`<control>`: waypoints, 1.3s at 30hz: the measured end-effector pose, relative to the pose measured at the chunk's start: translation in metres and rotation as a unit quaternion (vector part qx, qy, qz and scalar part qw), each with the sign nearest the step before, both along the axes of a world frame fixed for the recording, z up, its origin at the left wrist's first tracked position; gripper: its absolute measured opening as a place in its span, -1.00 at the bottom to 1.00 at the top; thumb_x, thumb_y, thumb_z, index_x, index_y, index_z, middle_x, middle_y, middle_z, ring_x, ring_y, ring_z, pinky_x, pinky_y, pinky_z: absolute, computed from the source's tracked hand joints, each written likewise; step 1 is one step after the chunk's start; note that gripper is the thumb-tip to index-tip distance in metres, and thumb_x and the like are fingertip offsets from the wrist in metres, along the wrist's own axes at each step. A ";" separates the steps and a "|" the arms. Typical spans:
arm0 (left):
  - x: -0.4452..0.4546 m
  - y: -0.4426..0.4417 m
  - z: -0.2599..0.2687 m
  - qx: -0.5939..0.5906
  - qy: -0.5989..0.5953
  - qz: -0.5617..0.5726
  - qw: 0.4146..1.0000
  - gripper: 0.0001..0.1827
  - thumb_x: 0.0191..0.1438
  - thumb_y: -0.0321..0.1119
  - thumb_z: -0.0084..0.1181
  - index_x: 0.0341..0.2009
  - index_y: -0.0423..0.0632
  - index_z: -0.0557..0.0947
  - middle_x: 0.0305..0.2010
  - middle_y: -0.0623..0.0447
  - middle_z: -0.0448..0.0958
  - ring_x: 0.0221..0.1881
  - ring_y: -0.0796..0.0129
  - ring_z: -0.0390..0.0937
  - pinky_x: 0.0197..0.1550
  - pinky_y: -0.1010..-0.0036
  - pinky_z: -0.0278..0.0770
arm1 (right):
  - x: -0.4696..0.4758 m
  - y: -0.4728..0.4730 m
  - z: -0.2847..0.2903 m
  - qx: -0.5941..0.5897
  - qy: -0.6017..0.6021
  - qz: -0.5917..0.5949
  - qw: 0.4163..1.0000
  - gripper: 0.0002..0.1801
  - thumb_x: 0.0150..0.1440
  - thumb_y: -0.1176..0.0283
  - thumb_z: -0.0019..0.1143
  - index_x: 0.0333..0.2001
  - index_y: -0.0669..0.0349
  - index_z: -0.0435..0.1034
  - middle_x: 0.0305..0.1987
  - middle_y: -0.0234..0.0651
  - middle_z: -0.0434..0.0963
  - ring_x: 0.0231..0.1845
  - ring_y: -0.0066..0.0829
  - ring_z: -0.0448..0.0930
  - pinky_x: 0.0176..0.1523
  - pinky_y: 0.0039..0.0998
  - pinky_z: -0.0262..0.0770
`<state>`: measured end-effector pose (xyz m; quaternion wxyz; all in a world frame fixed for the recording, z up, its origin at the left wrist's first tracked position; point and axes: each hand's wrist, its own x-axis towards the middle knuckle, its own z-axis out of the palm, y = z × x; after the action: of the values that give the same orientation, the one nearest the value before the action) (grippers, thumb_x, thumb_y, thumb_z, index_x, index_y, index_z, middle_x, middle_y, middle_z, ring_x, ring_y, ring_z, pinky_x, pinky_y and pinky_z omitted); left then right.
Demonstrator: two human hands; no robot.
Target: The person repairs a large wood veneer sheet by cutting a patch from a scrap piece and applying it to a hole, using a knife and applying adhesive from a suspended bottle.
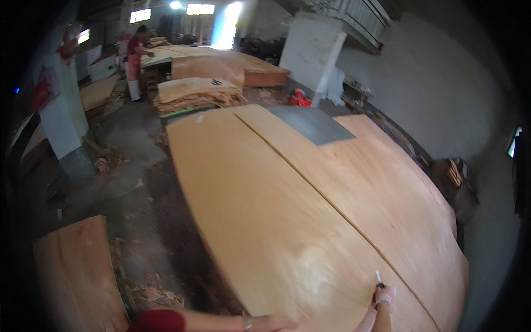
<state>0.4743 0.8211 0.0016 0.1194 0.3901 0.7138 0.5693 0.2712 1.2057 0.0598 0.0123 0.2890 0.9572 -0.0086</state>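
Observation:
A large wood veneer sheet (249, 199) spreads over the table-high surface before me. My left hand (276, 323) lies flat on its near edge, holding nothing, with a band around the wrist. In my right hand (383, 294) is a knife-like tool (378, 279) with a dark handle and a pale, narrow blade pointing away from me. The blade is over the veneer, just left of a long thin strip (332, 204) that runs diagonally across the sheet. Whether the blade tip touches the wood cannot be told.
A grey flat sheet (311, 123) lies at the far right edge. Beyond stand a veneer stack (199, 93) with scissors (216, 81) on top and a person (134, 62) at another table. A veneer piece (79, 274) and floor scraps (155, 292) are at left; a pillar (62, 112) stands behind.

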 end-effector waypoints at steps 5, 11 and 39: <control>0.120 -0.235 0.063 -0.071 -0.062 0.299 0.949 -0.70 0.00 -0.43 -0.05 -0.12 -0.18 0.50 -0.09 -0.13 0.46 -0.05 0.08 0.42 0.01 0.32 0.38 | 0.031 -0.161 0.029 -0.061 0.044 0.087 0.993 -0.69 -0.10 0.16 0.12 -0.35 0.12 0.51 -0.34 -0.09 0.54 -0.29 -0.13 0.55 -0.20 -0.25 0.46; 0.158 -0.375 0.195 -0.030 0.188 0.501 0.844 -0.66 -0.07 -0.45 0.01 -0.14 -0.26 0.49 -0.11 -0.18 0.46 -0.07 0.03 0.42 -0.04 0.33 0.40 | 0.085 -0.412 0.024 -0.146 -0.122 0.323 0.927 -0.68 -0.12 0.17 0.03 -0.36 0.16 0.46 -0.40 -0.07 0.51 -0.30 -0.08 0.52 -0.21 -0.24 0.44; -0.105 -0.850 0.260 -0.003 0.454 0.389 0.802 -0.56 -0.01 -0.40 -0.02 0.03 -0.17 0.37 0.10 -0.13 0.29 0.11 0.07 0.28 0.10 0.25 0.26 | -0.227 -0.893 -0.022 -0.138 -0.028 0.189 0.972 -0.61 -0.02 0.14 -0.06 -0.37 0.25 0.49 -0.38 -0.05 0.54 -0.29 -0.14 0.56 -0.21 -0.23 0.47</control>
<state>0.3693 -0.0292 0.2617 -0.4484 0.2931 0.7798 0.3239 0.0439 0.3123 0.0379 0.0805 0.0982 0.9834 -0.1298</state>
